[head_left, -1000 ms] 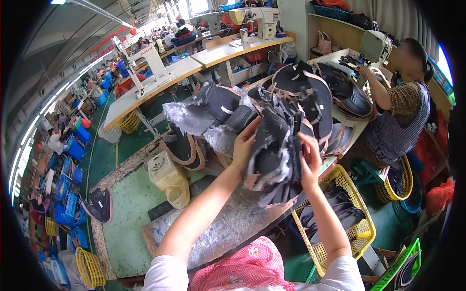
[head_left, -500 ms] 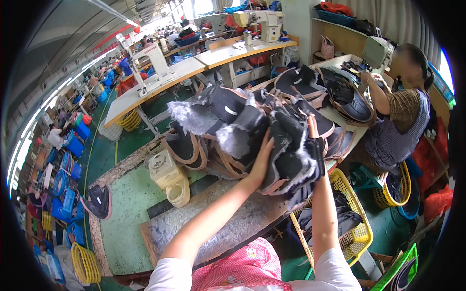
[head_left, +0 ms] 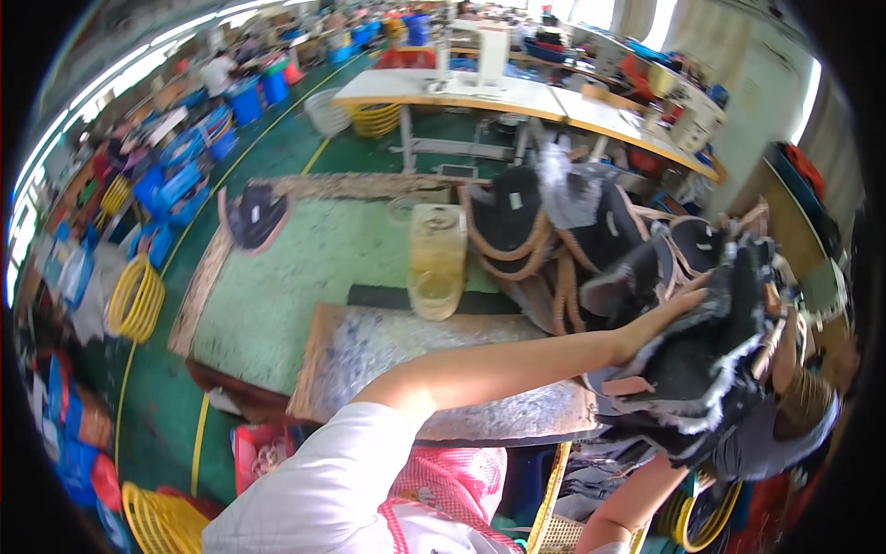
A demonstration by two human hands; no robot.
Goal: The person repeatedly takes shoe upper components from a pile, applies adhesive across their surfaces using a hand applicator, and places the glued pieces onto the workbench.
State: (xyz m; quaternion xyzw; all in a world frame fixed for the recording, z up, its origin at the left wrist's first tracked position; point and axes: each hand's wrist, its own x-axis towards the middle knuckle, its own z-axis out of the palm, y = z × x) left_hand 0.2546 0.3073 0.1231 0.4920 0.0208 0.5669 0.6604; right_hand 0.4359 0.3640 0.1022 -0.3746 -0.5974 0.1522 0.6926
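Held at 4 o'clock: bundle of dark, fleece-edged pieces; judged soft, fairly light.

Located at the right end of the worn grey board, with piled tan-edged pieces at 10 o'clock from it. Clasped at its 10 o'clock flank by the left hand, with grip closed against the layers and fingertips partly hidden. Cannot tell the grip of the right hand, out of sight beyond the 6 o'clock edge, with only the right forearm showing. Judged pliant, compressible, not fragile; likely to slip layer over layer. Best held by 2 opposite flanks, squeezed as 1 stack, rather than by loose fluff or 1 outer layer.
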